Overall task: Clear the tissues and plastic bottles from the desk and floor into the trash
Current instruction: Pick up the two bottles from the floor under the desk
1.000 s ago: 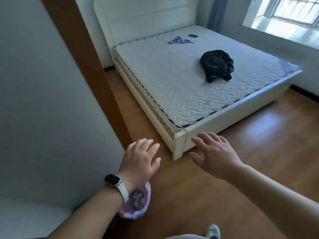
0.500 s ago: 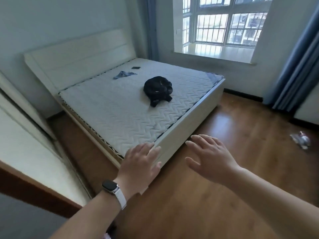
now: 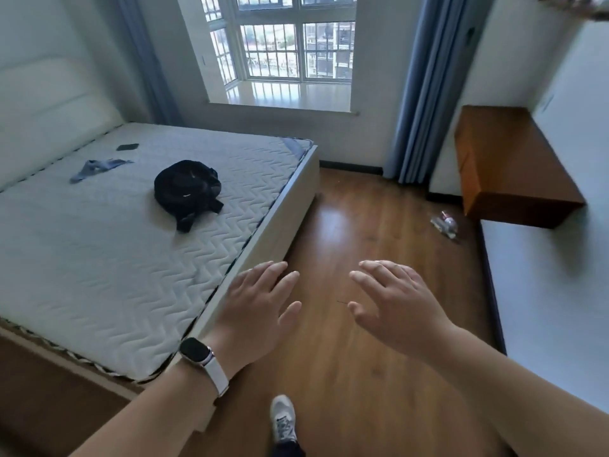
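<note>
your left hand [image 3: 255, 308] and right hand [image 3: 393, 303] hang empty, fingers spread; the crushed bottle [image 3: 445, 222] looks light, crinkly, slippery, so pinch its neck.

- The bed [image 3: 99, 265] lies left, with a bag [image 3: 186, 189] on it and a cloth [image 3: 95, 168] left of the bag.
- A plastic bottle [image 3: 445, 223] lies on the floor [image 3: 346, 357] right of the bed, near the bench [image 3: 507, 166].

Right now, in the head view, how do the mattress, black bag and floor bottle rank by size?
1. mattress, by far the largest
2. black bag
3. bottle, clearly the smallest
</note>
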Demonstrator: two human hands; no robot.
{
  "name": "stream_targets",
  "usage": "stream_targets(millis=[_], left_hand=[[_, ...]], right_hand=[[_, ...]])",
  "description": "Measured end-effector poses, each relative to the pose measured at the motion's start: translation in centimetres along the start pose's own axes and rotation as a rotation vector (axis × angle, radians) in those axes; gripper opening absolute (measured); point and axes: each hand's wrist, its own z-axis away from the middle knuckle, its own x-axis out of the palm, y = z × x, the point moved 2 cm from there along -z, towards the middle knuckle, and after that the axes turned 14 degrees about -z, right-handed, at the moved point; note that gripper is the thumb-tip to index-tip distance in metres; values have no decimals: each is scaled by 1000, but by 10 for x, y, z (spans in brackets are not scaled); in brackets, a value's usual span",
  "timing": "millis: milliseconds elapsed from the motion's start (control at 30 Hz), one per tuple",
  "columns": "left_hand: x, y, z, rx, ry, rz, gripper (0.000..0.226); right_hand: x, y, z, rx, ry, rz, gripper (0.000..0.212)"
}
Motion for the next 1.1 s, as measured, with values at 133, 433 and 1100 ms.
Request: stream_targets(millis=[133,433,1100], left_hand=[[42,-10,-54,46,38,69,47],[121,-86,-186,120,70,173,42],[270,-79,-489,341,-61,162,47]], right_hand=[[3,36,-28,90,-31,61,53],[24,87,-164,206,-26,128,56],[59,327,-351,332,7,148,54]])
